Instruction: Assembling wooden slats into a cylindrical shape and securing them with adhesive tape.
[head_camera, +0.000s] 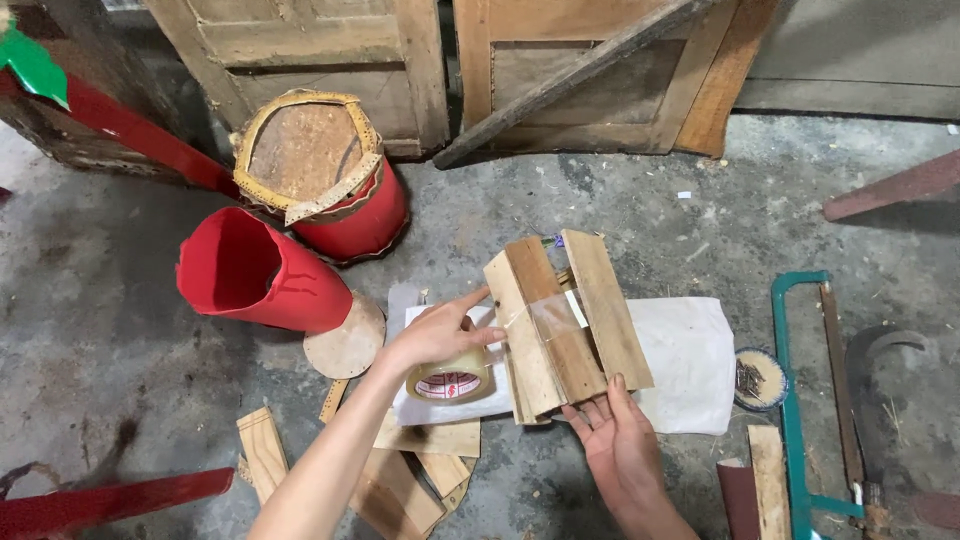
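Taping a bundle of wood slats (565, 325)
Left hand (440, 335) grips the tape roll (452, 378); right hand (615, 435), fingers open, props the bundle's near end. Likely stiff, light.

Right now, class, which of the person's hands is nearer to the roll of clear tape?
Left. The left hand rests on the tape roll, gripping it. The right hand is apart, under the bundle of wooden slats.

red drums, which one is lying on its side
The red drum nearer the left hand, its open mouth facing left. The other drum, behind it by the wooden doors, stands upright.
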